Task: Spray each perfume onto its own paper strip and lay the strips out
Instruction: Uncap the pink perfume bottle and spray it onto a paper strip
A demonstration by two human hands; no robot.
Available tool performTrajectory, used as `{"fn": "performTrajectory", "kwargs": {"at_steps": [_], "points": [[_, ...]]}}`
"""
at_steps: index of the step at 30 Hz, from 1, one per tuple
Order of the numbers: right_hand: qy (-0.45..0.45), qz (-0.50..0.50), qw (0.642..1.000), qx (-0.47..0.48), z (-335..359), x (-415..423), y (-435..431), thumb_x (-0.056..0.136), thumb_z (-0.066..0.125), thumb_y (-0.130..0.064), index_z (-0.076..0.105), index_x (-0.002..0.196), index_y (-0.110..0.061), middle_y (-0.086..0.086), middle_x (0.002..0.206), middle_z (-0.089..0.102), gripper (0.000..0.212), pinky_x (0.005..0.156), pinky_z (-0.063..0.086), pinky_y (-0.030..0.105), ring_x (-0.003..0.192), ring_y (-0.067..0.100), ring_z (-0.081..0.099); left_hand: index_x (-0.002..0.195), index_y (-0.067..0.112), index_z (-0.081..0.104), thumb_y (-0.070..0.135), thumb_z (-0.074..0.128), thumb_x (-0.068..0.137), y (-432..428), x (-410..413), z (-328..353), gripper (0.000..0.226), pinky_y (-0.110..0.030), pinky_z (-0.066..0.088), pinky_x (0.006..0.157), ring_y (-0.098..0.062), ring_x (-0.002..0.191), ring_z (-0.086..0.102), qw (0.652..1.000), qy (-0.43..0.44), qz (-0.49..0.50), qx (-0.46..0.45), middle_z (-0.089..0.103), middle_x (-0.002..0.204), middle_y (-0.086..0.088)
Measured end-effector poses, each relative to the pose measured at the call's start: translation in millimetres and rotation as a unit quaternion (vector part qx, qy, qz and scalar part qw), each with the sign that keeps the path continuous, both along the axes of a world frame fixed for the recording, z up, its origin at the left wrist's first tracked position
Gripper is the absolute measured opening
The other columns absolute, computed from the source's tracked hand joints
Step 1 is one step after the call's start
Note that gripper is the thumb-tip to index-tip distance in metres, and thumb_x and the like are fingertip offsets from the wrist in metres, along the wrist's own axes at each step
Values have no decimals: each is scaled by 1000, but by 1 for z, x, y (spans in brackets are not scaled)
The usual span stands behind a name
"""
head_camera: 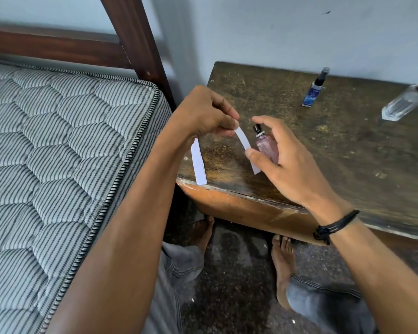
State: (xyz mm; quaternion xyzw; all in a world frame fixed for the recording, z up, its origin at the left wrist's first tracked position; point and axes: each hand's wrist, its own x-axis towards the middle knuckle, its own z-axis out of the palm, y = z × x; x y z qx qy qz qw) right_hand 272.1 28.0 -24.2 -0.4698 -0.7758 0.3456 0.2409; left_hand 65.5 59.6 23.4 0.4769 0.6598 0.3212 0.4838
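Held paper strip (243, 138): light, limp, bows under its own weight; left hand (203, 114) grip pinches its top end, the rest hanging above the tabletop (323, 145). Pink bottle (266, 145) at its 3 o'clock, probably slick and breakable glass, body wrapped in the right hand (292, 162) grip. Second strip (198, 162) lies at 8 o'clock; blue bottle (313, 92) and clear bottle (401, 104) at 2 o'clock, well apart.

Forearms are extended forward; a paper strip (243, 141) is pinched by the left hand (203, 114), a pink perfume bottle (264, 143) gripped by the right hand (286, 156).
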Motion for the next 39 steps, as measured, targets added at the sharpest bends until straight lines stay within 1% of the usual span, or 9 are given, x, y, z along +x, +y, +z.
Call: {"fn": "performTrajectory", "kwargs": {"at_steps": [2, 3, 7, 10, 15, 22, 27, 33, 39], "points": [[-24, 9, 999, 20, -1, 0, -1, 99, 60, -46, 38, 147, -40, -15, 139, 52, 53, 79, 40, 11, 99, -7, 53, 86, -8, 71, -14, 75, 80, 0, 0, 0, 9, -26, 63, 68, -21, 66, 74, 1000, -1, -3, 3, 73, 87, -25], [-38, 14, 999, 29, -2, 0, -1, 99, 61, -46, 40, 145, -40, -15, 134, 54, 52, 76, 39, 9, 92, -6, 53, 85, -7, 71, -14, 75, 79, 0, 0, -1, 9, -25, 63, 67, -20, 65, 74, 1000, -1, -4, 3, 73, 83, -22], [-64, 10, 996, 62, -4, 0, -1, 97, 65, -43, 46, 140, -36, -8, 128, 59, 47, 77, 50, 31, 93, 12, 61, 84, -6, 72, -13, 76, 79, 0, 0, 0, 10, -23, 62, 65, -20, 67, 74, 1000, -3, -1, 7, 74, 85, -23], [-67, -2, 995, 78, -4, 0, -1, 97, 66, -42, 48, 136, -35, -6, 123, 61, 44, 76, 54, 39, 88, 18, 62, 86, -6, 72, -13, 76, 79, 0, -1, 1, 10, -23, 62, 66, -22, 69, 75, 1000, -6, 4, 7, 74, 90, -25], [-62, -5, 993, 96, -6, -2, -4, 96, 65, -43, 51, 132, -35, -10, 110, 60, 40, 71, 55, 41, 79, 18, 59, 83, -5, 72, -13, 76, 79, 1, 1, 0, 10, -23, 62, 66, -18, 66, 74, 1000, -7, -5, 3, 72, 79, -18], [-59, -12, 992, 114, -8, -3, -4, 96, 64, -48, 53, 127, -34, -9, 106, 60, 36, 65, 56, 43, 76, 21, 61, 90, -10, 71, -13, 76, 78, -1, 2, 1, 13, -30, 64, 74, -26, 76, 74, 1000, -11, -6, 0, 73, 92, -25], [-63, -18, 989, 131, -9, -3, -5, 96, 65, -45, 56, 124, -32, -8, 102, 61, 33, 61, 55, 41, 73, 20, 59, 93, -11, 71, -13, 76, 79, -2, 2, 4, 15, -23, 63, 68, -21, 72, 74, 1000, -18, -9, -4, 73, 85, -21], [-71, -21, 986, 151, -8, -3, -6, 95, 66, -40, 59, 121, -31, -14, 96, 58, 29, 57, 53, 38, 69, 17, 58, 96, -12, 71, -12, 75, 80, -3, 4, 5, 17, -20, 61, 65, -23, 74, 73, 999, -32, -5, -7, 72, 90, -26], [-54, -39, 988, 140, -9, -2, -4, 94, 68, -40, 55, 126, -30, -11, 103, 62, 36, 58, 52, 35, 71, 18, 60, 92, -8, 72, -12, 76, 80, -3, 0, 7, 13, -21, 61, 65, -21, 73, 75, 1000, -23, 5, -9, 74, 91, -24]]}}
